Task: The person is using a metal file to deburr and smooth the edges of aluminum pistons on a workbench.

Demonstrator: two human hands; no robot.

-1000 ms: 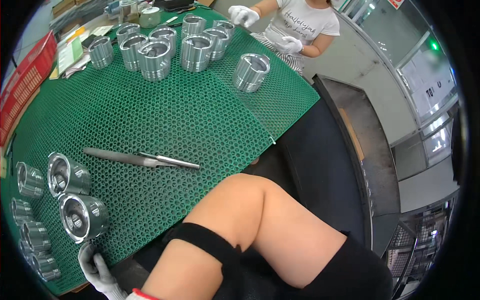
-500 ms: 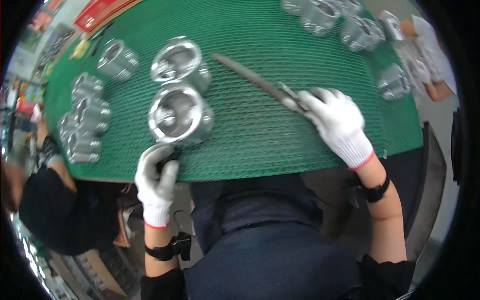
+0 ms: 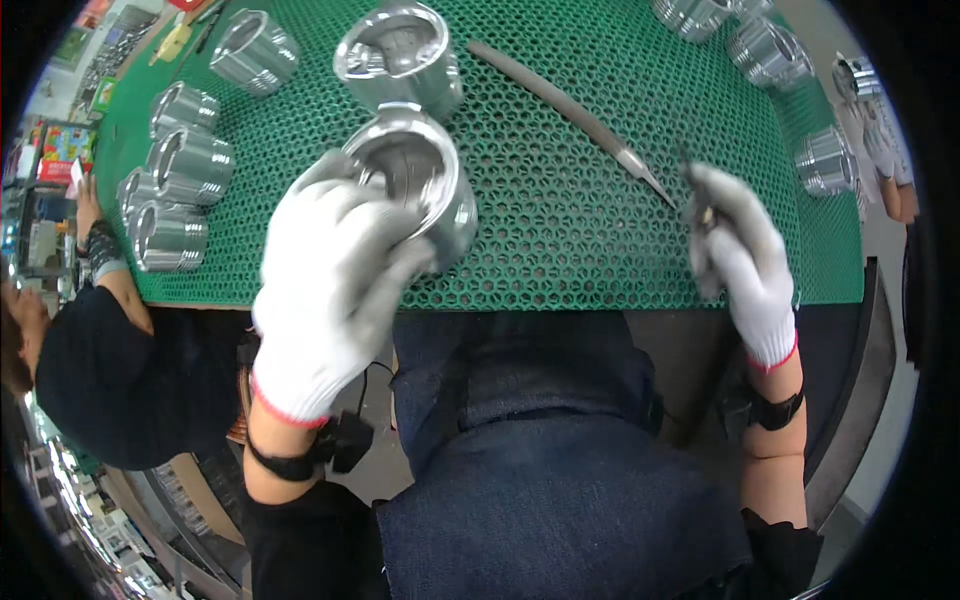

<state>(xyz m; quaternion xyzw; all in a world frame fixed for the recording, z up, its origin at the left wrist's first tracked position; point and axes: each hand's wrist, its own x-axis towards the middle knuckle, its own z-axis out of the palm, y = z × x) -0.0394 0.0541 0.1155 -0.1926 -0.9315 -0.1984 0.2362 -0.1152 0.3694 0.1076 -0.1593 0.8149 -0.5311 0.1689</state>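
Observation:
Both my hands wear white knit gloves. My left hand (image 3: 335, 250) is curled against the near-left side of a shiny metal piston (image 3: 462, 215), its fingers bent at the rim and partly blurred. The piston's hollow end faces up and toward me. Just behind it stands another piston (image 3: 405, 85), also hollow end up. My right hand (image 3: 740, 240) is closed on a small dark tool (image 3: 697, 215), too blurred to name more closely. A long grey file (image 3: 560, 103) lies on the mat, its pointed bare tang toward my right hand.
Green honeycomb matting (image 3: 560, 240) covers the table. Several pistons (image 3: 190, 165) stand at the left, others (image 3: 765, 50) at the far right, one (image 3: 825, 160) near the right edge. A person in dark clothes (image 3: 130, 380) sits at left; another person's gloved hand (image 3: 880, 150) is at far right.
My left hand has risen from the table edge to the near piston. My right hand has drawn away from the file, carrying the small tool. The view has shifted, so the table sits higher.

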